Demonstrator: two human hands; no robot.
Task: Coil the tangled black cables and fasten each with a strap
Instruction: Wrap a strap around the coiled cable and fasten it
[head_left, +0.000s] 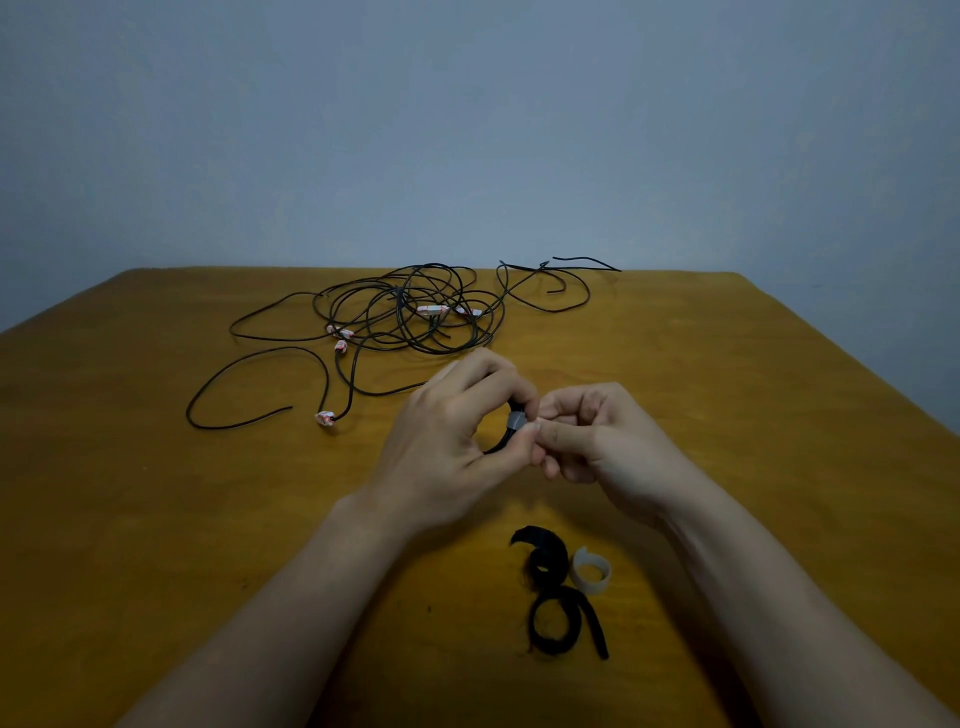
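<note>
Bare forearms (291, 623) reach in from the bottom edge over a yellow-brown wooden table (156, 493). Between them, just in front of the right wrist, lie spare fasteners: two curled black straps (558, 621), one behind the other and touching, and a pale strap (592, 569) rolled into a loop just beside the farther one.

Above the middle of the table the left hand (452, 441) curls fingers and thumb round a small coiled cable (501, 441) (most of the coil is hidden behind the knuckles). The right hand (597, 436), fingers bent tight, pinches at a grey strap (517, 419) wrapped round the bundle, its fingertips meeting the left thumb.

Beyond the hands a loose tangle of black cables (410, 312) sprawls toward the far edge, with one strand running back under the left hand. Small white-and-red tags (430, 309) show on several strands, one at a cable end (324, 418) on the near left. A separate looping cable (550, 291) lies at the far right corner of the heap, its ends lifting off the table's rim against a plain blue-grey wall (467, 130).
</note>
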